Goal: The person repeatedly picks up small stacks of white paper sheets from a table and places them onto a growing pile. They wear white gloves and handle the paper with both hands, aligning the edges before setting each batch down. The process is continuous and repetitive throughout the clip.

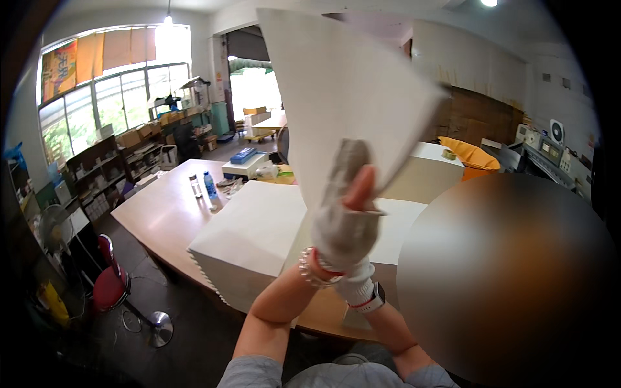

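Note:
A large white sheaf of paper (349, 84) stands raised in front of me, blurred by motion and fanning toward the upper right. My left hand (346, 223), in a pale glove that leaves the thumb bare, is closed at its lower part, with the gloved fingers against the near face. Beaded bracelets circle that wrist. Behind it, my right hand (357, 275) shows only a white glove cuff above a watch; its fingers are hidden. Below the hands lie tall white paper stacks, one to the left (249, 223) and one to the right (398, 223).
The stacks rest on a wooden table (162, 207) bearing two bottles (209, 185). A tape roll (449, 154) sits on a farther stack. At the left stands a red stool (110, 284). A large blurred round patch covers the lower right.

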Available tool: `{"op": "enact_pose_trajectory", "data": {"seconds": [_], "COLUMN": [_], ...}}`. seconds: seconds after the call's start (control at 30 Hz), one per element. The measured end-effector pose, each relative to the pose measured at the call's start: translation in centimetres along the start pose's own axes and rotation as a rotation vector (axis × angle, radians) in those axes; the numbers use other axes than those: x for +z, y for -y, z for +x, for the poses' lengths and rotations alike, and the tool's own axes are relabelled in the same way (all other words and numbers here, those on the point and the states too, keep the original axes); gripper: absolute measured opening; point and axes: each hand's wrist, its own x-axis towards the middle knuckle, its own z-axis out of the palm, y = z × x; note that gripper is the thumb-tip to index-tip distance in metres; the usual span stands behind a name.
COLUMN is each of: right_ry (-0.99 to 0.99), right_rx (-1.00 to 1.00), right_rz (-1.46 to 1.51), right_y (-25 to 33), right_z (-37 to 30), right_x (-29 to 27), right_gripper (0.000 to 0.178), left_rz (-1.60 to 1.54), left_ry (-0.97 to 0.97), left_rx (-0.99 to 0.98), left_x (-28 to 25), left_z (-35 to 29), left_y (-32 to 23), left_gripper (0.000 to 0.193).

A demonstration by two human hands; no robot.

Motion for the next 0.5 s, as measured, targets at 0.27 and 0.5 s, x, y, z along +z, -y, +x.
{"op": "enact_pose_trajectory", "data": {"seconds": [0.27, 0.5], "right_ry": [0.011, -0.035], "right_rx": [0.074, 0.652], "right_rz": [0.553, -0.066], "right_y": [-9.2, -6.9], "right_z": [3.7, 6.3], "right_x": [2.6, 6.1], "right_gripper": [0.055, 0.069], "left_rz": [0.372, 0.421], "left_ry": [0.319, 0.698], "left_rx": [0.011, -0.809], "left_x": [0.5, -16.9], "left_z": [1.4, -5.2], "left_y": [5.2, 14.5], "left_gripper": [0.079, 0.041]}}
